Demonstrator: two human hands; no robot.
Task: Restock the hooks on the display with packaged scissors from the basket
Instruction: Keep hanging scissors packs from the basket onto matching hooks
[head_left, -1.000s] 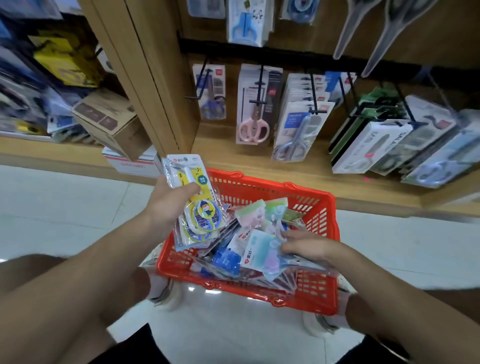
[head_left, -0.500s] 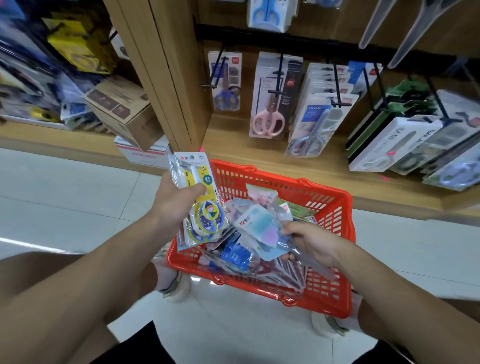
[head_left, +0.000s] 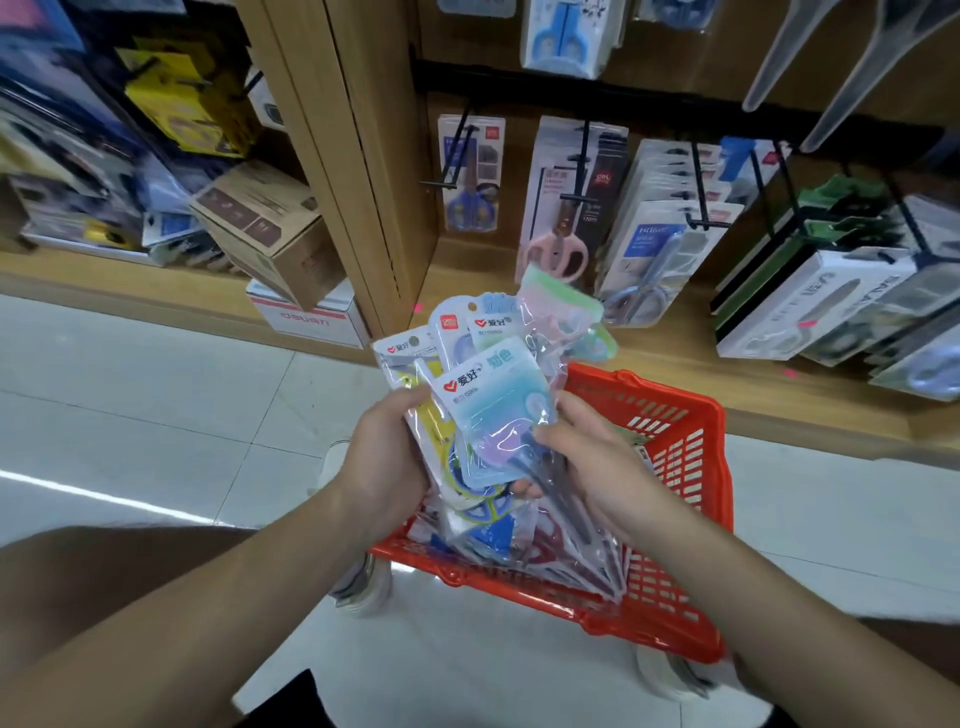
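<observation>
Forearms extended, left hand (head_left: 387, 467) and right hand (head_left: 602, 467) both grip the packets (head_left: 493, 405).

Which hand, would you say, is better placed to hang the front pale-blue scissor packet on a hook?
Probably the right hand: its grip pinches the front pale-blue plastic scissor packet, and the left hand holds the other packets behind it.

This is a shop, most likely its stationery section. A wooden display (head_left: 363, 156) carries a black rail (head_left: 519, 88) with metal hooks (head_left: 584, 171), and packaged scissors (head_left: 558, 244) hang from them in rows, many of one kind. A red plastic shopping basket (head_left: 675, 519) holds more packs. Cardboard boxes (head_left: 270, 228) lie on the neighbouring shelf (head_left: 104, 280), above a white tiled floor (head_left: 130, 415).
</observation>
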